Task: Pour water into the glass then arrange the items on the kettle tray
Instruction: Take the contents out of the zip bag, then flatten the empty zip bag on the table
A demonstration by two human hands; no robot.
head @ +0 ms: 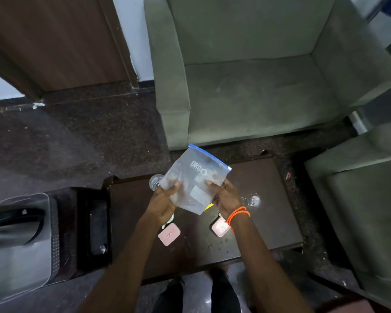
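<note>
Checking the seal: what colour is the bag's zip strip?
Blue, on the bag; head view.

Both hands hold a clear zip bag (193, 181) with a blue seal strip above a dark desk (269, 213). The left hand (164, 205) grips the bag's left edge and the right hand (227, 197), with orange bands (237, 214) on its wrist, grips the right edge. The bag is tilted, seal end away from the person; its contents are too faint to make out. A glass (155, 181) stands on the desk just behind the left hand, and another glass (253, 199), possibly holding water, stands to the right. Two pink packets (168, 234) lie on the desk beneath the arms. A grey-green armchair (246, 86) faces the desk.
</note>
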